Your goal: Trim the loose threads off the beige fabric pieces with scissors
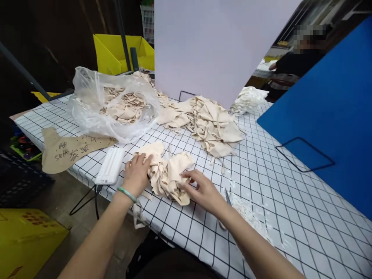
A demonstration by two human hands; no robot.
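Observation:
A small heap of beige cloth pieces (167,172) lies near the front edge of the checked table (279,186). My left hand (136,174), with a green bangle at the wrist, rests on the heap's left side, fingers curled into the cloth. My right hand (203,190) touches the heap's right side, fingers pinching at a piece. Scissors (227,197) lie just right of my right hand, partly hidden by my forearm, beside white cloth trimmings (250,213).
A clear plastic bag (113,104) of beige pieces and a larger beige pile (209,122) lie further back. A white ribbed device (110,166) and brown paper pattern (69,149) lie left. A blue board (334,112), white board (215,46) and another person (293,66) are behind.

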